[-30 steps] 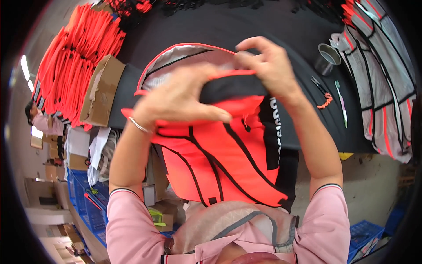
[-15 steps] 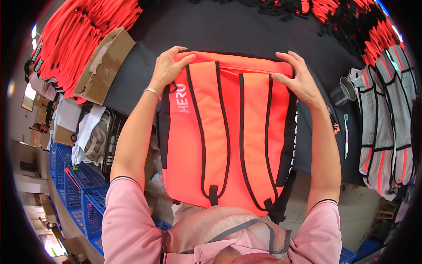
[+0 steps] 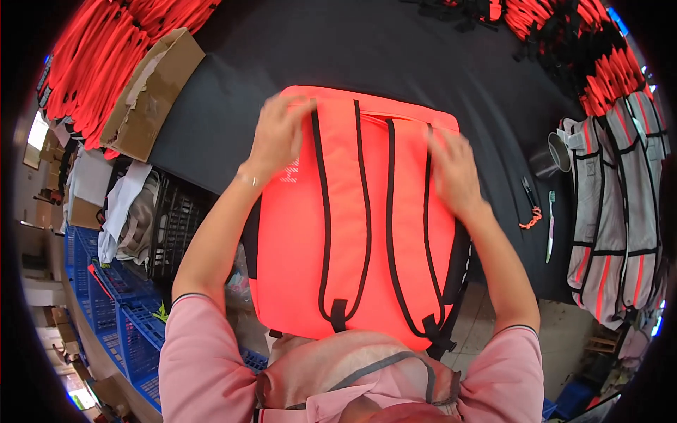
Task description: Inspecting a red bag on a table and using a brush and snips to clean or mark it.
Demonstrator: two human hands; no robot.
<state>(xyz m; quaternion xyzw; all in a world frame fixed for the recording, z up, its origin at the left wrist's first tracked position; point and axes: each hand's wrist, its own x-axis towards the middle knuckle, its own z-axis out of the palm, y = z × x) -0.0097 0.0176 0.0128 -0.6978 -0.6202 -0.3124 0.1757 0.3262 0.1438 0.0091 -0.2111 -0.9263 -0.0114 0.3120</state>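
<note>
Red-orange backpack (image 3: 377, 218): straps (image 3: 341, 204) up, top part over the black table (image 3: 261, 49), bottom past its near edge | left hand (image 3: 283, 134): blurry, fingers half bent, at bag's top left; can't tell if it grips | right hand (image 3: 455, 166): blurry, fingers bent, at top right; grip, can't tell

The black table (image 3: 338, 53), overlapped by a backpack (image 3: 377, 225), bears a metal cup (image 3: 544, 159), snips (image 3: 528, 190), a toothbrush (image 3: 550, 227) and a cardboard box (image 3: 156, 99).
</note>
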